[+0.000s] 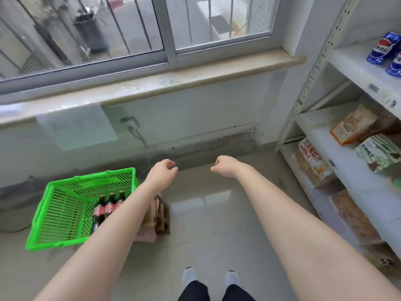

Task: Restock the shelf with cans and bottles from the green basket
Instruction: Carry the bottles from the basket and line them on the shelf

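The green basket [65,205] stands on the floor at the lower left, below the window. Three dark cola bottles [108,206] with red labels lie inside it, partly hidden by my left forearm. My left hand [163,170] hovers just right of the basket's far corner, fingers curled loosely, holding nothing. My right hand [224,168] is level with it, further right, also curled and empty. The white metal shelf [347,61] runs along the right side. Two blue cans [388,52] stand on its upper board.
Snack bags [355,124] lie on the shelf's middle and lower boards. A small wooden object on a pink stool [159,216] sits right of the basket. A window sill [152,88] and wall with a socket lie ahead. Glossy floor tiles lie between my arms.
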